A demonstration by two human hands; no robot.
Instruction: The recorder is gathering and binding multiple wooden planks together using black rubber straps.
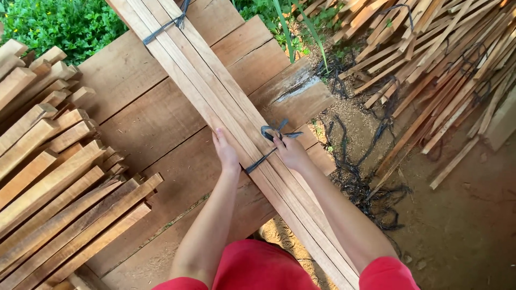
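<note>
— Where was the bundle of slats [236, 115] lying?

— Across the bench [161, 113] of wide planks, running from the top of the view down towards the person's red clothing. A dark strap [164, 27] bound it near its far end.

— And the hands?

— The left hand [226, 151] lay flat and open on top of the bundle, fingers stretched along the slats. The right hand [292, 154] sat at the bundle's right edge, fingers closed on a dark tie [267, 145] that crossed the slats between the two hands; its loose ends curled up just above that hand.

— What lay around them?

— On the left of the bench a pile of thicker wooden sticks [54, 177], ends pointing inward. On the right, on the bare ground [462, 225], a loose heap of thin slats [441, 59], with more dark ties [371, 188] scattered near the bench. Green plants [59, 24] showed beyond the bench's far edge.
</note>
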